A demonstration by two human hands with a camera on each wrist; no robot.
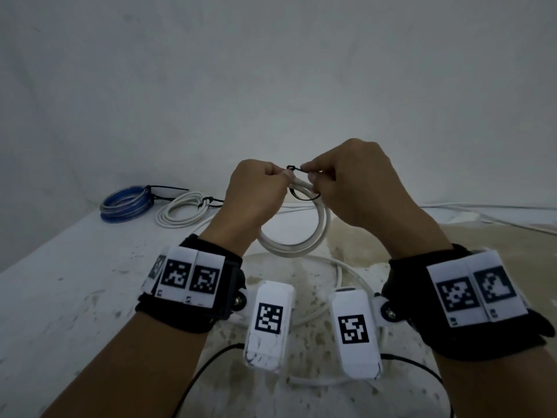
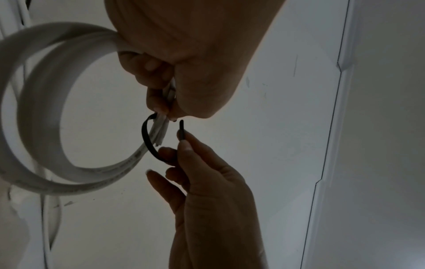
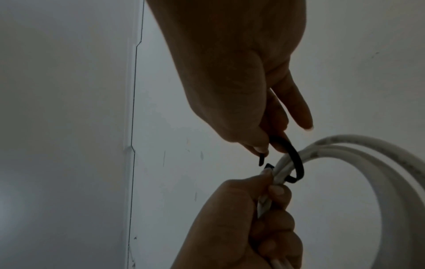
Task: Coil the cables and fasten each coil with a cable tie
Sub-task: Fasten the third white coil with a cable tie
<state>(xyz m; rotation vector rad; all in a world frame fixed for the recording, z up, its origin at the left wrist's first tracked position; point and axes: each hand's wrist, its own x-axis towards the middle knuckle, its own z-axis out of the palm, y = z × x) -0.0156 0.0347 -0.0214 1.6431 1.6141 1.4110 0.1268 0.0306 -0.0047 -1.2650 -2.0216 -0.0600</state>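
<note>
A white cable coil (image 1: pixel 289 248) hangs above the table in my left hand (image 1: pixel 280 176), which grips it at the top. A black cable tie (image 1: pixel 290 168) loops under the gripped strands. My left thumb and finger also hold the tie's head against the coil (image 3: pixel 358 143). My right hand (image 1: pixel 310 173) pinches the tie's free tail. In the right wrist view the tail's tip (image 3: pixel 261 161) sits just short of the head (image 3: pixel 268 166), a small gap between them. The left wrist view shows the tie (image 2: pixel 146 138) curved round the strands (image 2: pixel 41 109).
A tied blue coil (image 1: pixel 126 203) and a tied white coil (image 1: pixel 180 212) lie at the table's far left. Loose white cable (image 1: pixel 340 273) runs over the stained table (image 1: pixel 75 297) beneath my wrists. A plain wall stands behind.
</note>
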